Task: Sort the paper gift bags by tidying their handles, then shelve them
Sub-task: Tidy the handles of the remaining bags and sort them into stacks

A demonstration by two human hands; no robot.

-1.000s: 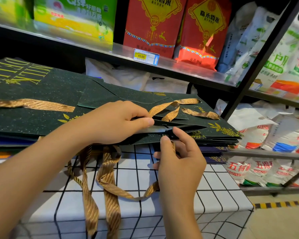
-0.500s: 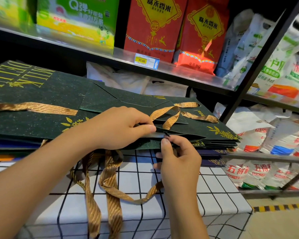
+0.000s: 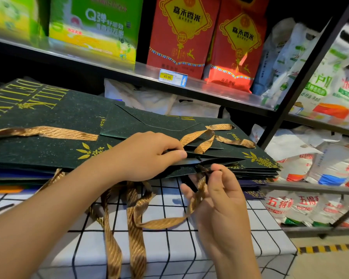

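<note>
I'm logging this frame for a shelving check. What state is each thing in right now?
left hand: grips the front edge of the green bags, thumb on top
right hand: pinches a gold ribbon handle
gold ribbon handle: loose, hanging below the stack
green gift bags: folded flat, stacked on the checked surface
top bag's handle: lying looped on the bag
red rice bags: upright on the upper shelf

My left hand (image 3: pixel 147 156) covers part of the near edge of the stacked green gift bags (image 3: pixel 54 125), whose far left end runs off frame, while gold ribbon handles (image 3: pixel 133 234) trail past the bottom edge and the green boxes (image 3: pixel 93 27) on the upper shelf blur beyond reading.
</note>
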